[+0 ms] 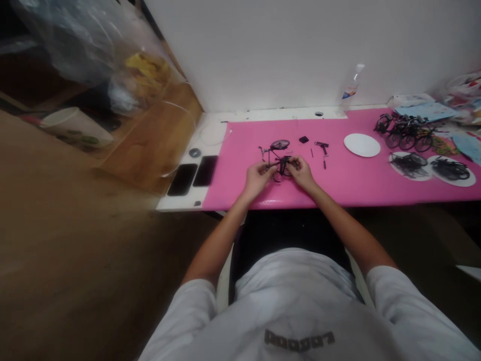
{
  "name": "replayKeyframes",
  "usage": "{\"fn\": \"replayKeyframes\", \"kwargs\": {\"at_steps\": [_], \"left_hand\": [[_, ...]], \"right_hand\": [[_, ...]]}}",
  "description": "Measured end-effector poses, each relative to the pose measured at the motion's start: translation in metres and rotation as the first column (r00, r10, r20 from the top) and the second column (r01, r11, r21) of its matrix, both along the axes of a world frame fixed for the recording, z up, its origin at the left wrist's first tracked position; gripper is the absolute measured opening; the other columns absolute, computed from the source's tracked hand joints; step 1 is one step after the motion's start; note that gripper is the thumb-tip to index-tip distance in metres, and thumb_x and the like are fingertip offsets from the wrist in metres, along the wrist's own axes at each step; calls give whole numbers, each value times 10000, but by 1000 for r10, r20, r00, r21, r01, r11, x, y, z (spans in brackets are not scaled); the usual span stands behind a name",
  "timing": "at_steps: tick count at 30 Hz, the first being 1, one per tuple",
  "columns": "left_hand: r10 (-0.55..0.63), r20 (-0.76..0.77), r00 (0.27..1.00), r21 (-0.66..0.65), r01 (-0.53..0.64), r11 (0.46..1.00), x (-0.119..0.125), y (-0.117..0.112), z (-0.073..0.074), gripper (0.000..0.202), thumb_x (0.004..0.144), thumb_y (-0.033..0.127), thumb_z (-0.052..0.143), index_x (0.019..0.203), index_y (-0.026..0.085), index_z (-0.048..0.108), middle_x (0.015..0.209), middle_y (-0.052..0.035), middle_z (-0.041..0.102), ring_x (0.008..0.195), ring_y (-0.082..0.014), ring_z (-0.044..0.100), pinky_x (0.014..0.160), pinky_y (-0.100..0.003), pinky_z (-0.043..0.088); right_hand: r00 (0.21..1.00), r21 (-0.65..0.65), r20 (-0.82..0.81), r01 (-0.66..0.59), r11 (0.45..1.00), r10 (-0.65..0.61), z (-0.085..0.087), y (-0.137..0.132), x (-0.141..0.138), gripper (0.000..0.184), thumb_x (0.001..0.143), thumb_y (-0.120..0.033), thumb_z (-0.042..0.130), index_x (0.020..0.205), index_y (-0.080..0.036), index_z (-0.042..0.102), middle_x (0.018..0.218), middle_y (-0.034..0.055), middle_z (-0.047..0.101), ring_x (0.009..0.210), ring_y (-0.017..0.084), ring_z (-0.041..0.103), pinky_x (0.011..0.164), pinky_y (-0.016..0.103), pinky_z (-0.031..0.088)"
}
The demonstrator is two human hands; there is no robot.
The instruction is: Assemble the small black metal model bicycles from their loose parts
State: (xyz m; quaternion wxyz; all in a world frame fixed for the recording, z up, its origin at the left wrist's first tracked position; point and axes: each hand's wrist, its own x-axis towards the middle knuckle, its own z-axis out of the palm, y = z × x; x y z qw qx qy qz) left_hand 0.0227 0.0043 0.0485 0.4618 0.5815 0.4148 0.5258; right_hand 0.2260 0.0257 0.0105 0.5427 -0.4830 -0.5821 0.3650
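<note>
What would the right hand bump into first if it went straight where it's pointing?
Probably the little dark bike, which the right hand seems to be touching, though depth is unclear.

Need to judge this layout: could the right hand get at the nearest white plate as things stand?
Probably yes: only small dark parts lie between the right hand and white plate, though that hand is handling a toy bicycle.
</note>
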Motion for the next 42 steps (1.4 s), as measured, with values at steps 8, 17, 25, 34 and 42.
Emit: {"fn": "replayKeyframes", "kwargs": {"at_steps": [8,17,25,34,42], "left_hand": [[60,-145,988,88,-47,995,2,-13,15,286,923,394,817,1098,171,850,1082,-113,845,913,-206,780,815,-310,622],[73,-177,981,95,-57,994,6,-16,13,273,943,351,799,1136,162,841,1050,-113,852,878,-201,790,780,-309,645],[82,-239,967,220,-28,975,10,-25,19,236,994,345,756,1120,162,836,1068,-124,843,882,-209,788,822,-326,656],[162,-348,924,360,-28,932,7,-23,10,249,1028,366,716,1157,182,825,1094,-130,828,900,-214,776,855,-349,657],[129,-301,945,282,-41,958,3,-18,13,207,1007,299,732,1148,177,821,1130,-123,840,927,-218,801,869,-354,674]], "right_hand": [[996,115,-90,-18,993,28,-4,2,0,398,875,-559,774,1065,-274,572,1057,50,650,1002,222,639,1031,402,577],[975,164,-174,-110,980,138,-14,9,3,477,886,-509,811,1231,-310,549,1306,86,639,1330,264,613,1250,475,475],[965,88,-222,-121,989,138,-13,10,4,663,812,-526,865,1314,-334,475,1312,81,659,1296,265,653,1207,470,520],[963,80,-226,-129,988,144,-15,14,11,655,802,-505,886,1297,-357,484,1284,74,682,1281,261,673,1179,469,543],[973,81,-209,-83,993,98,-12,11,6,566,833,-463,840,1265,-328,499,1252,79,696,1267,268,687,1171,482,571]]}}
